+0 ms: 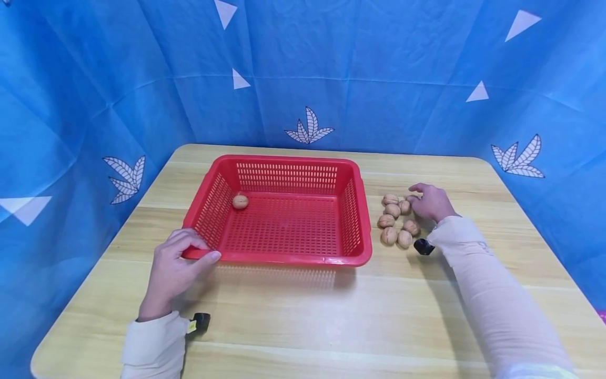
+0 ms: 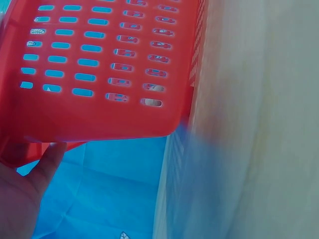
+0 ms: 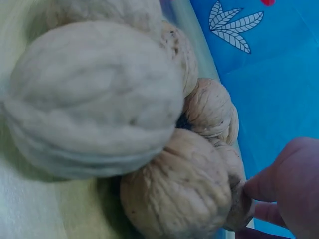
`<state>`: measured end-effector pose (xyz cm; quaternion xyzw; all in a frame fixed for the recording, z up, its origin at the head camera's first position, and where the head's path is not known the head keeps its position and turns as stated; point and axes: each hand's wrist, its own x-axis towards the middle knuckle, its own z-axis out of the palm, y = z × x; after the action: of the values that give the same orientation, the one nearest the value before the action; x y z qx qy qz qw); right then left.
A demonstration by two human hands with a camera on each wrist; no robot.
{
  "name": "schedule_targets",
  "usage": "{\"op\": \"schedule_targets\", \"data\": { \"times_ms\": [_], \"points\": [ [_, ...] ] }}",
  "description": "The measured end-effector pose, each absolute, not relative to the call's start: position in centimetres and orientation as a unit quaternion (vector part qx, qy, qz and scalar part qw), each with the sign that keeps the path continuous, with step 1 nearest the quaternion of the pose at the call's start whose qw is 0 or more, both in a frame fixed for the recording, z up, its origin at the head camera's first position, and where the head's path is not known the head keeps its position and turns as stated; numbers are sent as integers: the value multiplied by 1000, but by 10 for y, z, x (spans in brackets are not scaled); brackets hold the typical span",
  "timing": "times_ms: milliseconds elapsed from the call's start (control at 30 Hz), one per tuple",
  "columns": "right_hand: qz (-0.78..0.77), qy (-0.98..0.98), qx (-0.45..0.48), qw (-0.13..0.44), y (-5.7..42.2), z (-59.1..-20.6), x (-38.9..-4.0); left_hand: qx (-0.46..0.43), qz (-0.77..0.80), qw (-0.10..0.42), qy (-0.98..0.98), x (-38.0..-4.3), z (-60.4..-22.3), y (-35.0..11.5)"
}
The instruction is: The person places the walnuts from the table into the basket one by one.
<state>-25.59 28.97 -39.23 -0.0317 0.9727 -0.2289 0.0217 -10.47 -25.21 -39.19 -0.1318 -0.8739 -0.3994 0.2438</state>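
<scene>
My left hand (image 1: 176, 266) grips the near left corner of a red plastic basket (image 1: 289, 258), its thumb over the rim. In the left wrist view that thumb lies by the basket's rim, below the slotted wall (image 2: 99, 117). One walnut (image 1: 240, 201) lies inside, toward the left wall. To the right of the basket several walnuts (image 1: 389, 236) sit grouped on the table. My right hand (image 1: 432, 202) is at the far right of this group, index finger extended and thumb beside a walnut (image 1: 404, 206). In the right wrist view its fingertips touch a walnut (image 3: 239, 206) at the group's edge.
The light wooden table (image 1: 293, 321) has rounded corners. A blue patterned cloth (image 1: 379, 63) hangs behind it and along both sides. A black wrist camera (image 1: 423, 246) sits under the right wrist close to the walnuts, and another (image 1: 201, 322) is beside the left wrist.
</scene>
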Motion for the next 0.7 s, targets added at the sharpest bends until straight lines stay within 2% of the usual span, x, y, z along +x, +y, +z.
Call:
{"op": "schedule_targets", "data": {
  "times_ms": [200, 700],
  "points": [
    [-245, 968, -18, 40, 291, -396, -254, -137, -398, 246, -873, -105, -392, -253],
    [-241, 969, -47, 19, 296, -395, -251, -126, -401, 236, -876, -105, -391, -253]
  ]
}}
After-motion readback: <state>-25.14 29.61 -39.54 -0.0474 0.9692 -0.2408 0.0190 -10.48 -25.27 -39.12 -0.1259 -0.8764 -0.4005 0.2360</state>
